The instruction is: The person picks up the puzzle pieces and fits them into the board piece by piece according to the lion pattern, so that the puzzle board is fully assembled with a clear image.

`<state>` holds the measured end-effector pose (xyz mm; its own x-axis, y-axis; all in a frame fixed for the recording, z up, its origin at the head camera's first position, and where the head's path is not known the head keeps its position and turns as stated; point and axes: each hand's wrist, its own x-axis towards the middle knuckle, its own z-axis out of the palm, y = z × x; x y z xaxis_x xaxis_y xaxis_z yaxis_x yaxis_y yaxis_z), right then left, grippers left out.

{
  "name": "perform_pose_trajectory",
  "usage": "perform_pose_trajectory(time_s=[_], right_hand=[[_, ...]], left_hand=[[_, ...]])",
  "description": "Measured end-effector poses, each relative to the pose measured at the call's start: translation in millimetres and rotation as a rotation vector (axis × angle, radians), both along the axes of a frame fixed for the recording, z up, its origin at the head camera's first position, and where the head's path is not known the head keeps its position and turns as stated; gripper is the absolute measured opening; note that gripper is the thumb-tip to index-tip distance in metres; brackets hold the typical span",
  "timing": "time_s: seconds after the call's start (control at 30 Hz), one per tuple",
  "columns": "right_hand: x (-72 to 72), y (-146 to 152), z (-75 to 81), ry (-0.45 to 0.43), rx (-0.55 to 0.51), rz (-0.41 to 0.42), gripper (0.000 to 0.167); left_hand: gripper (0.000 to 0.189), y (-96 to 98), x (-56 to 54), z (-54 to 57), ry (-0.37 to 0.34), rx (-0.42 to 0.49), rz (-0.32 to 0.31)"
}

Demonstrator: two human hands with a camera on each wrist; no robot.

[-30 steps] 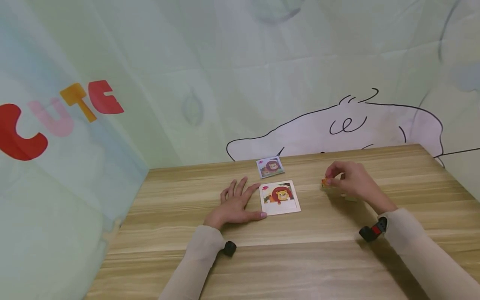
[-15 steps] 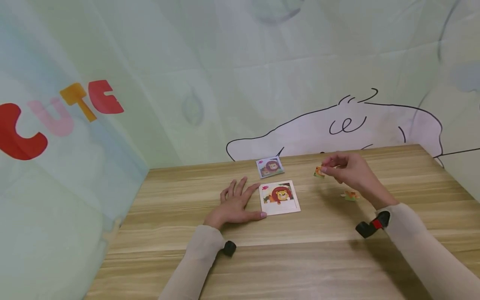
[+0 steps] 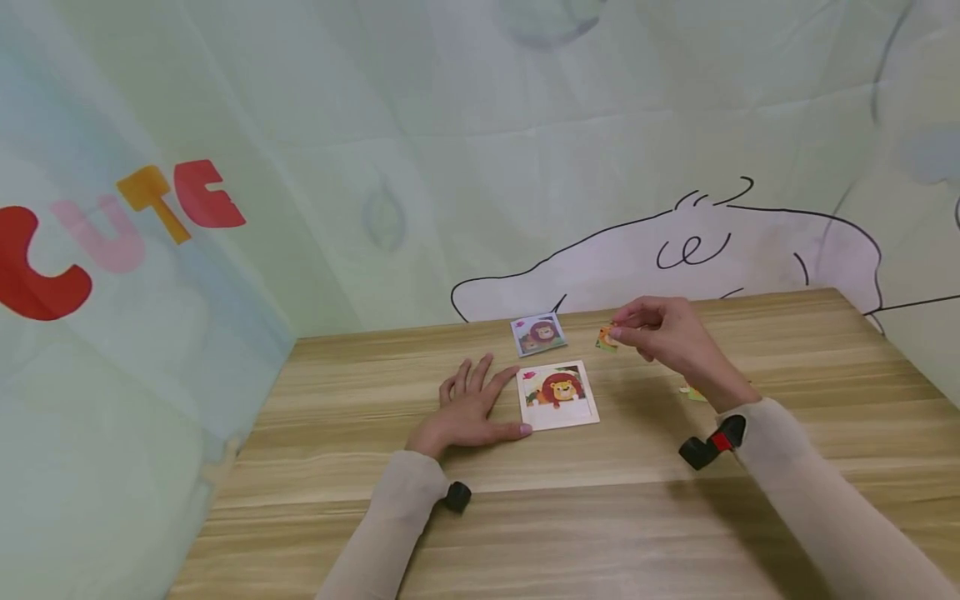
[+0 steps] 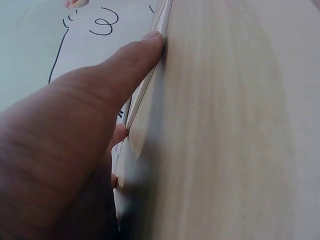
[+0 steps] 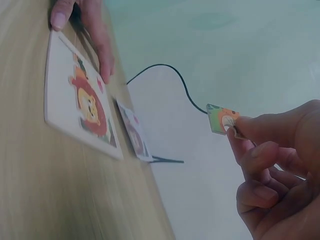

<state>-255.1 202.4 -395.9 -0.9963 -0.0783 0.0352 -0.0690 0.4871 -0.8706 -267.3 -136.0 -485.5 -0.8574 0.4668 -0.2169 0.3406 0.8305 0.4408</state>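
A square puzzle board [image 3: 558, 417] with a white frame lies on the table, its upper part filled with a lion picture and its lower strip bare. My left hand [image 3: 468, 415] lies spread beside it, the thumb touching its lower left corner and the index finger at its upper left. Above the table, right of the board, my right hand [image 3: 663, 337] pinches a small puzzle piece [image 5: 222, 119] with orange and green print between thumb and finger. Another puzzle piece [image 3: 693, 392] lies on the table, partly hidden behind the right wrist.
Behind the board lies a small picture card [image 3: 539, 334] printed with a lion scene. The wooden table [image 3: 555, 533] ends at a printed cloth backdrop [image 3: 450, 167] along its far edge.
My right hand has lifted the puzzle piece and carried it left toward the board, uncovering the other piece on the table. My left hand has stayed in place.
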Motion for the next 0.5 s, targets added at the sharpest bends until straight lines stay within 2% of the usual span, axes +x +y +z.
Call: perform_pose_trajectory(time_s=[0.5], right_hand=[[-8.4,-42.4,-7.9,-0.021,-0.036,0.089,0.024]], left_hand=[[0.104,-1.7,-2.6,-3.2,0.02,0.001,-0.013]])
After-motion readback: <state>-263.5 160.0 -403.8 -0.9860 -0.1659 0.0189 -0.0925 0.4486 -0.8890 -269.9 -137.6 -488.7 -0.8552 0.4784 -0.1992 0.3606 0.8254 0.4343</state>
